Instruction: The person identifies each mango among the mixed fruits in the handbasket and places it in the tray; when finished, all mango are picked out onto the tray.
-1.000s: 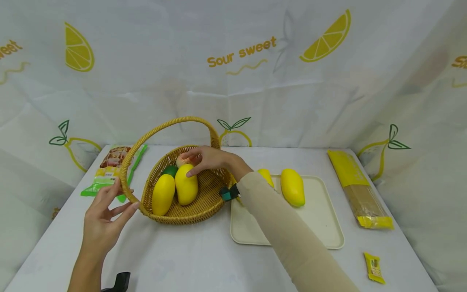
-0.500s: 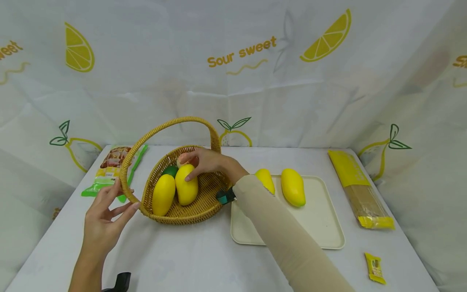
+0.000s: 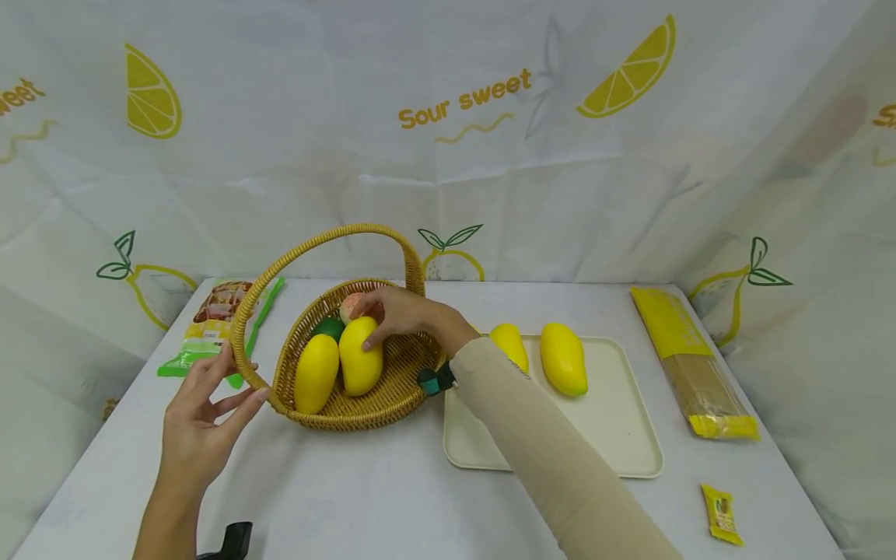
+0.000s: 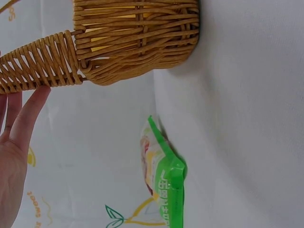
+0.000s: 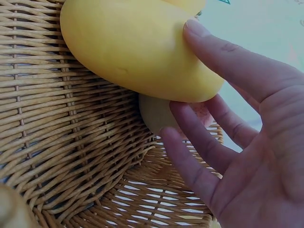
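My left hand (image 3: 199,424) holds the lower end of the handle (image 3: 241,327) of a wicker basket (image 3: 350,420) between thumb and fingers. Inside the basket, my right hand (image 3: 402,315) grips the right-hand yellow mango (image 3: 360,369), its thumb on the near side and its fingers round the far side. In the right wrist view the thumb presses on this mango (image 5: 133,52). A second mango (image 3: 315,373) lies to its left. Behind them sit a dark green fruit (image 3: 329,328), partly hidden, and a pinkish round fruit (image 3: 350,305), partly covered by my fingers.
Right of the basket, a cream tray (image 3: 630,424) bears two mangoes, one (image 3: 562,359) fully visible, the other (image 3: 509,342) partly behind my sleeve. A green-edged food bag (image 3: 203,334) lies left. A yellow noodle-like packet (image 3: 693,365) and a small yellow sachet (image 3: 721,513) lie right.
The gripped mango has shifted slightly to the right and toward me. More of the pinkish fruit shows beside my right fingers. My left hand keeps its place on the handle.
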A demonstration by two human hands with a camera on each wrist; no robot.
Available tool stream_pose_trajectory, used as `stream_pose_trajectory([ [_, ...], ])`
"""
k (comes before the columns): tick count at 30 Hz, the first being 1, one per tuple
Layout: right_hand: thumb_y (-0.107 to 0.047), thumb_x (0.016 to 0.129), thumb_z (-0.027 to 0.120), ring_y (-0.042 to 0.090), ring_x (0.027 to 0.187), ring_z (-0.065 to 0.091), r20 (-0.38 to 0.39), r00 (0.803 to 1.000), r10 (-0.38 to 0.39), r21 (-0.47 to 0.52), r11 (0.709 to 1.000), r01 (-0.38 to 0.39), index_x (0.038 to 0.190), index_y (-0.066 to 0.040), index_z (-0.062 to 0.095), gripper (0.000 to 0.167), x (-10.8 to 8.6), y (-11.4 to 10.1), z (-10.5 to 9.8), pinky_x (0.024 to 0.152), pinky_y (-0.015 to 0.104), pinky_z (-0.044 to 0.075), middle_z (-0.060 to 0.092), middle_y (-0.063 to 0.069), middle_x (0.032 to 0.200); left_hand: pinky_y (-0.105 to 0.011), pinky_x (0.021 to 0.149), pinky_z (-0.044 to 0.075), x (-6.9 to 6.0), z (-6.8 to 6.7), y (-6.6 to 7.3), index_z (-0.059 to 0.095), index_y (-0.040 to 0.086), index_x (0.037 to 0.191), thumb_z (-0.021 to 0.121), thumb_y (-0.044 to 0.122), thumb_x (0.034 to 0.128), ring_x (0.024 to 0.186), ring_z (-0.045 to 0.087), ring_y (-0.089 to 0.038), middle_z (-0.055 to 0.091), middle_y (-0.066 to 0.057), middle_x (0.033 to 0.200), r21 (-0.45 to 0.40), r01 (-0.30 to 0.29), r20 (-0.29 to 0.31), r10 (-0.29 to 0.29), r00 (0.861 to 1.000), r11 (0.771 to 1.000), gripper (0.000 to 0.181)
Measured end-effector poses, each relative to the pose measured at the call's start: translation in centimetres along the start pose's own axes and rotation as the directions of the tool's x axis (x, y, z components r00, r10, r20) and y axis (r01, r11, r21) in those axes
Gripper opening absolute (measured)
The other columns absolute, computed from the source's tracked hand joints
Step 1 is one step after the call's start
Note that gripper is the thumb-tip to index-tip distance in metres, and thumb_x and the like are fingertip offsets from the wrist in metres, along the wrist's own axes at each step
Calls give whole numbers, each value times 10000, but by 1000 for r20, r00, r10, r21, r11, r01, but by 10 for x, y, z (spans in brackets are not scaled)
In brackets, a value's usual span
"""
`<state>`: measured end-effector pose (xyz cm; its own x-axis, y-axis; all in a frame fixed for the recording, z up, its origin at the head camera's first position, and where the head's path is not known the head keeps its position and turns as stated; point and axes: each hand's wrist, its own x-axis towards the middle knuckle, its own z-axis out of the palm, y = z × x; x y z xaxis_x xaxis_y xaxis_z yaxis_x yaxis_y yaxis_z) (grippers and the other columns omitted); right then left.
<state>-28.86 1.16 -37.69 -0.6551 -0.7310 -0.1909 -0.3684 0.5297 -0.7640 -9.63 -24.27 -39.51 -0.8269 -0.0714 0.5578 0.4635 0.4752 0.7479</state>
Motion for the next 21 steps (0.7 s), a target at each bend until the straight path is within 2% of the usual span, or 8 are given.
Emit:
stream_pose_trajectory([
  [7, -183, 844, 850, 169, 1045, 536, 7, 1000, -16, 30, 999, 16, 1273, -115, 641, 482, -3, 4, -1, 914, 207, 508, 631, 43, 1296, -84, 865, 572, -1, 0, 0, 394, 25, 1530, 700, -301, 740, 1100, 565, -16, 547, 196, 1224, 2, -28, -1, 28, 1000, 1000, 908],
  [15, -218, 861, 837, 186, 1203, 551, -3, 1000, 31, 27, 999, -31, 1314, -155, 619, 507, -9, 8, -4, 1086, 311, 506, 600, 41, 1350, -85, 866, 572, 0, 1, 0, 394, 24, 1529, 700, -298, 742, 1104, 568, -17, 550, 190, 1221, -9, -32, -3, 32, 999, 999, 903],
  [21, -233, 878, 821, 207, 1260, 548, 7, 999, 34, 7, 999, -34, 1315, -184, 611, 487, -12, 7, -6, 1087, 335, 510, 590, 55, 1397, -76, 861, 567, 0, 1, 0, 396, 28, 1530, 703, -291, 746, 1103, 567, -4, 541, 210, 1223, 15, -40, -5, 40, 999, 999, 900],
])
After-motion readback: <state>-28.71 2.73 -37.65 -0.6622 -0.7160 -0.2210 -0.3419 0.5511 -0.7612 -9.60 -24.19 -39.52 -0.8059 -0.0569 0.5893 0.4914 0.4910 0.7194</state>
